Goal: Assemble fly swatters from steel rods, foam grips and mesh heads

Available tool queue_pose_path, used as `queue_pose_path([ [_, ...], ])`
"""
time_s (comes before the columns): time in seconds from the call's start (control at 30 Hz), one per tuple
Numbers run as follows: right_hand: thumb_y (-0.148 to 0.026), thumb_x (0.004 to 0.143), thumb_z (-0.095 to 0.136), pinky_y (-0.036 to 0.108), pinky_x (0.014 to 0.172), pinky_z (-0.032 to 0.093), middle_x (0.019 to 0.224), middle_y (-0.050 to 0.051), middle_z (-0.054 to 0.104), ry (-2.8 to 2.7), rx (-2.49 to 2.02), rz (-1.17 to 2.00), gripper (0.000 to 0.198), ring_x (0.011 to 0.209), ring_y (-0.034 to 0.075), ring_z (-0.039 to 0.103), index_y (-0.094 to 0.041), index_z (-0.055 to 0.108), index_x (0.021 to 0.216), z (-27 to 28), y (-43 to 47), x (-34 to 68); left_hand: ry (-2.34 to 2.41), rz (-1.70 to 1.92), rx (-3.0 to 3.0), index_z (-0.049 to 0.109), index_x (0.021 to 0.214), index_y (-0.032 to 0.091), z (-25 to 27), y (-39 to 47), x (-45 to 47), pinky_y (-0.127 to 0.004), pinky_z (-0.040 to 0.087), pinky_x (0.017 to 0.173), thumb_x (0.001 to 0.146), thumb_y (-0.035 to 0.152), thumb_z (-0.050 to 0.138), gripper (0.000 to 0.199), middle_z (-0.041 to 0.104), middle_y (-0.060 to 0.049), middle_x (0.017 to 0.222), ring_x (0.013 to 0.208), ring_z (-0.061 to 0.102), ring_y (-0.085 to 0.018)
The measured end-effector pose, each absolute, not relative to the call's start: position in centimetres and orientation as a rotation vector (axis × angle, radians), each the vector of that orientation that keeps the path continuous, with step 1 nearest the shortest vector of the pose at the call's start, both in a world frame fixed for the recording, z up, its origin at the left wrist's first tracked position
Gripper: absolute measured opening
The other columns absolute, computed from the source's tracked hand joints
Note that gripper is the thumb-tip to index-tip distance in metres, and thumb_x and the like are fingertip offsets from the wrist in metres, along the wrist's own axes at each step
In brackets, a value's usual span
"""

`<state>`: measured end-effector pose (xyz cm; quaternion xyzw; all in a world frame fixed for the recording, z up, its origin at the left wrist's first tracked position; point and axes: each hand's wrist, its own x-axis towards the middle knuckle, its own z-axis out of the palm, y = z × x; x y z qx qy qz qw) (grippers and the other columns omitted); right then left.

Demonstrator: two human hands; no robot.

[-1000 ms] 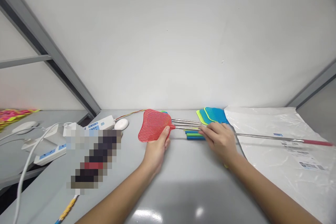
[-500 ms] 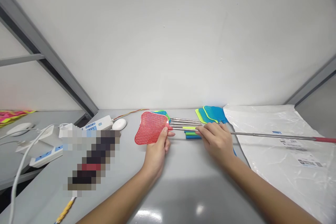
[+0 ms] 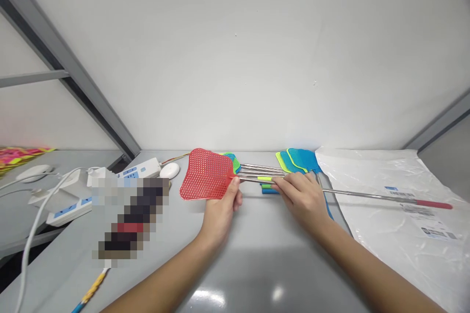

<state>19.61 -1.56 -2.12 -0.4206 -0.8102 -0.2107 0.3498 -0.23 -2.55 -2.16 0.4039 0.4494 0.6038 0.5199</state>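
Observation:
A red fly swatter (image 3: 207, 176) with a perforated head and a long telescopic metal rod lies across both my hands. My left hand (image 3: 222, 210) pinches it at the neck, just below the head. Farther along, my right hand (image 3: 303, 198) has its fingers closed round the rod. The rod runs on to the right and ends in a red grip (image 3: 435, 204) above a white plastic bag. Behind my hands lie several other fly swatters with metal rods (image 3: 260, 168), green-blue heads (image 3: 233, 161) on the left and blue and yellow heads (image 3: 303, 160) on the right.
A white plastic bag (image 3: 385, 244) with printed labels covers the table's right side. To the left are power strips (image 3: 141, 170), white cables (image 3: 31, 239), a round white device (image 3: 169, 171) and a pixelated dark object (image 3: 135, 220). A wall rises behind the table.
The red fly swatter's rod has become shorter, its red grip end now closer to my right hand and fully in view. The head has shifted slightly left and tilted. Both hands keep hold.

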Motion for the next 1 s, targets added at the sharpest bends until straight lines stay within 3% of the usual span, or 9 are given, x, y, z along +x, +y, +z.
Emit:
queue_pose_path([
  [0.2, -0.028, 0.094, 0.053, 0.028, 0.062, 0.029, 0.066, 0.001, 0.055, -2.196, -1.047, -0.554, 0.015, 0.064, 0.014, 0.048, -0.02, 0.066, 0.094, -2.9, -1.8, 19.0, 1.077, 1.333, 0.981, 0.07, 0.089, 0.019, -2.5, -2.6, -0.1, -0.023, 0.035, 0.058, 0.082, 0.049, 0.06, 0.033, 0.052, 0.003, 0.061, 0.053, 0.041, -0.009],
  [0.47, -0.035, 0.093, 0.055, 0.026, 0.055, 0.028, 0.066, -0.001, 0.061, -2.136, -1.157, -0.57, 0.022, 0.056, 0.011, 0.051, -0.019, 0.064, 0.08, -2.9, -1.0, 21.3, 1.007, 1.613, 0.796, 0.068, 0.088, 0.015, -1.2, -0.6, -2.6, -0.021, 0.035, 0.055, 0.08, 0.042, 0.066, 0.028, 0.048, 0.004, 0.06, 0.05, 0.034, -0.006],
  [0.83, -0.033, 0.094, 0.054, 0.025, 0.054, 0.029, 0.067, -0.001, 0.061, -2.133, -1.179, -0.583, 0.019, 0.057, 0.01, 0.053, -0.02, 0.066, 0.088, -2.6, -1.3, 22.0, 0.962, 1.852, 0.686, 0.067, 0.086, 0.014, -0.3, 1.4, -6.2, -0.02, 0.036, 0.052, 0.081, 0.042, 0.065, 0.029, 0.045, 0.006, 0.058, 0.047, 0.037, -0.004],
  [1.0, -0.032, 0.094, 0.054, 0.024, 0.053, 0.029, 0.068, -0.002, 0.061, -2.141, -1.169, -0.56, 0.017, 0.057, 0.01, 0.052, -0.02, 0.066, 0.09, -2.9, -1.1, 22.4, 0.941, 1.783, 0.683, 0.067, 0.089, 0.014, -0.6, 1.8, -6.6, -0.02, 0.036, 0.05, 0.078, 0.041, 0.069, 0.029, 0.044, 0.006, 0.059, 0.045, 0.036, -0.004],
])
